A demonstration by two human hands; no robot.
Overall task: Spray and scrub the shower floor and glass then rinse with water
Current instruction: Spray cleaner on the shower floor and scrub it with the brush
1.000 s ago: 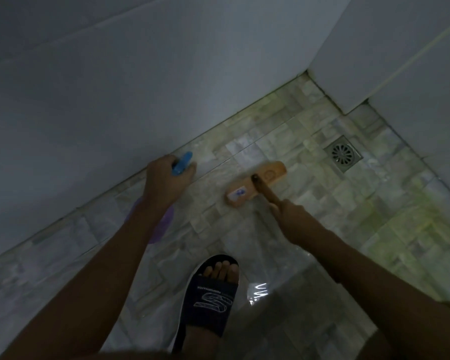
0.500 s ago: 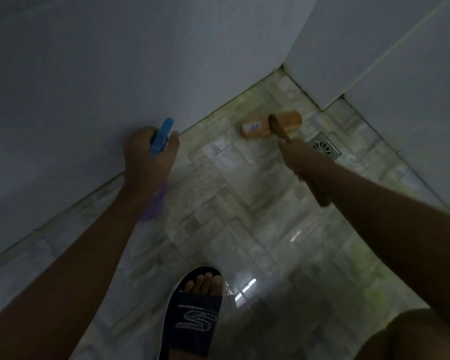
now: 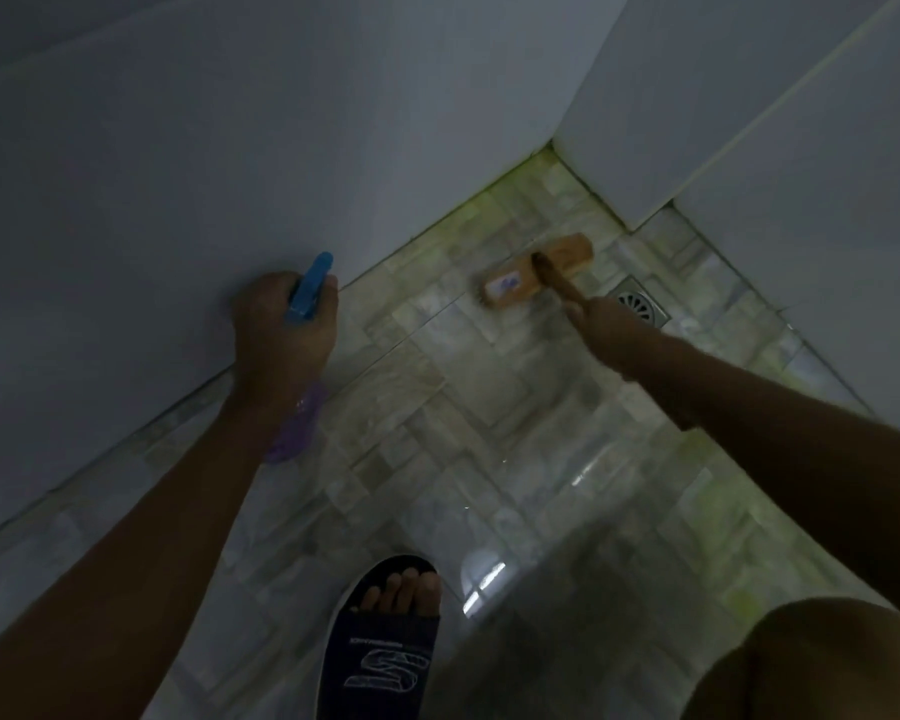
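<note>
Right below the camera, a foot in a dark blue slide sandal [image 3: 380,662] with a white logo stands on the wet, glossy shower floor [image 3: 453,407] of pale mottled stone-look tiles, and a bare knee [image 3: 811,662] shows at the lower right edge. Both forearms reach forward from there. The left hand [image 3: 281,335] is curled tightly round the neck of a spray bottle [image 3: 307,291] with a bright blue trigger head and a translucent purple body. The blue head sticks out above the knuckles and the purple body hangs below the wrist, close beside the foot of the grey wall [image 3: 178,174] on the left. Whether a finger is on the trigger cannot be told. Farther out, the right hand [image 3: 601,324] is closed round the dark brown handle of a scrub brush [image 3: 536,275] with an orange-brown wooden block head. The head lies flat on the tiles near the far corner, with a small pale label on its top. Just beside the brush head, to its right and partly behind the right hand, sits a square metal floor drain [image 3: 642,304]. Beyond it, a second grey wall [image 3: 801,122] meets the first at the corner, where the grout looks yellow-green.
</note>
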